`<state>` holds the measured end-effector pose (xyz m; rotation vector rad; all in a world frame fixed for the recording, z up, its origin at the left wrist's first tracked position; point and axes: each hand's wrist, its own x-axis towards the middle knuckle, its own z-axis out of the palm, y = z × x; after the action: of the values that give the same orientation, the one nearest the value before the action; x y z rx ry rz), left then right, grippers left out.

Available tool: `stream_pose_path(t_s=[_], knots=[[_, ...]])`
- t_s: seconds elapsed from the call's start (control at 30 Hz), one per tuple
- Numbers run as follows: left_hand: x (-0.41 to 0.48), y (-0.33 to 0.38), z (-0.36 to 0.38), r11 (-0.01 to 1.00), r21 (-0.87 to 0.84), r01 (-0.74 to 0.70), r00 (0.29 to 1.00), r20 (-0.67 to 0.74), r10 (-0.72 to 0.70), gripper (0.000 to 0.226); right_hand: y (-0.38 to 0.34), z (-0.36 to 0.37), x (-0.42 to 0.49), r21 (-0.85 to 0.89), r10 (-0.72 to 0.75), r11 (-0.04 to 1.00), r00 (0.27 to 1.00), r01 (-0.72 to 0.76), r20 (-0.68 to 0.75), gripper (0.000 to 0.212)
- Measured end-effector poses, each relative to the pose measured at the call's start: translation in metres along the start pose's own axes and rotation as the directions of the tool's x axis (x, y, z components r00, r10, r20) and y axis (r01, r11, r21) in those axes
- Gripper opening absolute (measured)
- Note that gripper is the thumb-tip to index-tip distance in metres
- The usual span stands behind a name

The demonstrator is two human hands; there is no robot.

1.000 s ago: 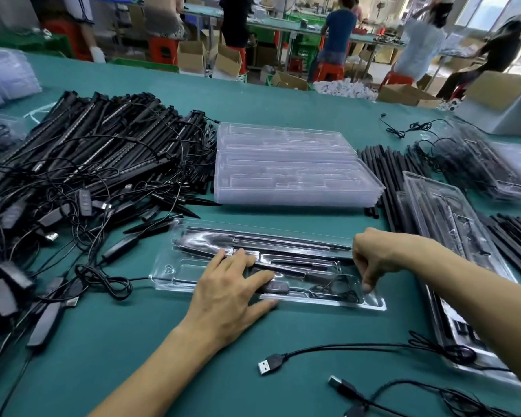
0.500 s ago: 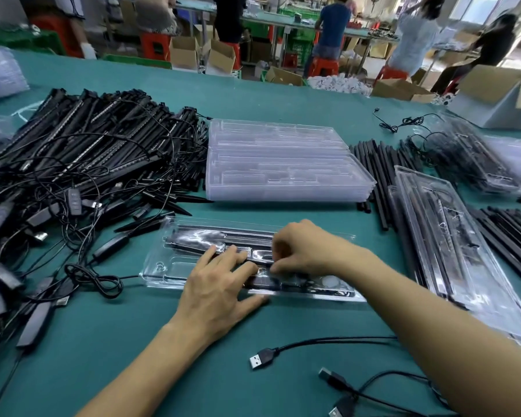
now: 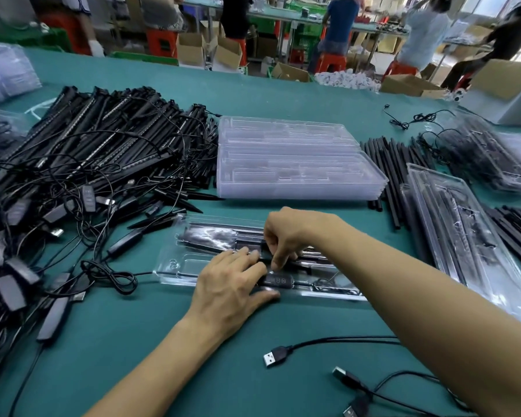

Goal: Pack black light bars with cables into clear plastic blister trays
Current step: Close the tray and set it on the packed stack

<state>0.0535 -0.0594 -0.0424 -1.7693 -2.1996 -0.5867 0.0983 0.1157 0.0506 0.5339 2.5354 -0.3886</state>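
Blister tray (image 3: 175,267): clear plastic, lying flat and lengthwise on the green table (image 3: 139,344), right in front of the person, just nearer than the tray stack.
Light bar (image 3: 211,236): black, lying along the tray's far channel.
Inline controller (image 3: 275,279): black, in the tray's near channel, with its cable running off to the right.
Left hand (image 3: 229,285): flat on the tray's middle, fingers straight and close together, thumb stretched along the near rim beside the controller.
Right hand (image 3: 289,233): over the tray's middle, fingers curled, thumb and forefinger tips down on the black parts; whether they pinch or only press cannot be told.
Empty tray stack (image 3: 298,164): clear, just beyond the tray.
Heap of light bars (image 3: 103,158): on the left, tangled with cables and controllers.
Filled trays (image 3: 451,227): on the right, laid at an angle over loose black rods (image 3: 385,167).
USB plug (image 3: 272,358): loose on the table near the right forearm.
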Motion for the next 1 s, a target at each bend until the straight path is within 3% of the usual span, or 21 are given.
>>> stream_pose_path(t_s=[0.2,0.37,0.53,0.73,0.83,0.93,1.0], knots=[[-0.003,-0.001,0.001,0.999,-0.033,-0.031,0.999,-0.034,0.03,0.038,-0.006,-0.007,0.006,-0.059,0.012,0.998,0.994,-0.006,0.109,0.026],[-0.002,-0.003,0.002,0.999,-0.042,-0.035,0.999,-0.032,0.034,0.036,-0.005,-0.004,0.014,-0.138,-0.03,0.99,0.996,0.042,0.088,0.028],[-0.002,-0.002,0.001,0.999,-0.024,-0.026,0.998,-0.053,0.025,0.043,0.002,0.013,0.016,-0.216,-0.08,0.975,0.993,0.06,-0.088,0.031],[-0.003,0.001,-0.001,0.998,-0.061,0.008,1.0,-0.013,-0.009,0.04,0.017,0.025,-0.003,0.014,-0.119,0.992,0.97,0.125,-0.209,0.028],[-0.005,-0.001,-0.003,0.984,-0.176,0.034,0.999,-0.01,-0.036,0.043,0.038,0.044,-0.026,0.205,0.018,0.976,0.912,0.073,-0.409,0.025],[-0.004,-0.011,-0.017,0.92,-0.374,0.116,0.989,-0.044,-0.142,0.035,0.056,0.067,-0.053,0.231,0.246,0.961,0.854,-0.153,-0.459,0.049],[-0.005,-0.028,-0.027,0.952,-0.266,0.153,0.977,-0.107,-0.187,0.017,0.054,0.082,-0.068,0.209,0.307,0.949,0.844,-0.237,-0.439,0.06]])
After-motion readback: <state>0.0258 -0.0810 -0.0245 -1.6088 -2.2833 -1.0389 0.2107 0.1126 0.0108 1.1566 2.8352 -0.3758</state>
